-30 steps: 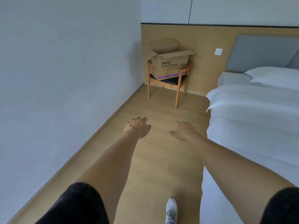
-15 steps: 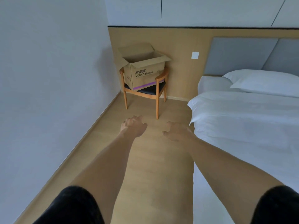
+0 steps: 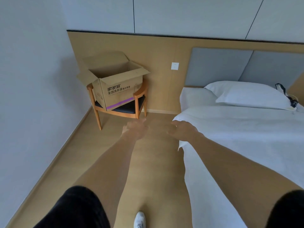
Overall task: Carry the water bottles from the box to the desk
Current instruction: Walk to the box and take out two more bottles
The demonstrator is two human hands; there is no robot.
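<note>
At the bottom edge of the frame, just right of centre, the toe of a white shoe [image 3: 139, 219] on the light wooden floor [image 3: 92, 155]. In the lower left and lower right corners, black short sleeves [image 3: 72, 209], with two bare forearms reaching up toward mid-frame.

Near the centre of the frame, the left hand [image 3: 135, 129], fingers loosely curled, holding nothing, hanging above the floor. Just to its right, the right hand [image 3: 181, 130], fingers relaxed and slightly spread, likewise holding nothing, over the near corner of the bed. Apart from each other, with bare floor showing between them.

Filling the right half, the bed with a white sheet [image 3: 246, 139]; at its far end, upper right, a white rectangular pillow [image 3: 246, 94], with a small black-and-white item [image 3: 287, 94], too small to tell, at the pillow's right end.

Farther off, in the upper left of the frame, the brown open-topped cardboard box with a purple stripe and printed characters [image 3: 117, 89], flaps spread, sitting on the dark seat of a wooden armchair [image 3: 139, 99] in the room's corner. Inside of the box hidden from here, so no bottles visible. Well apart from both hands.

Behind the chair, a tan wooden wall panel [image 3: 158, 51] bearing a white wall socket [image 3: 174, 66]; to the right of that, a grey padded headboard [image 3: 218, 66]. Along the left side, a plain white wall [image 3: 32, 79].
</note>
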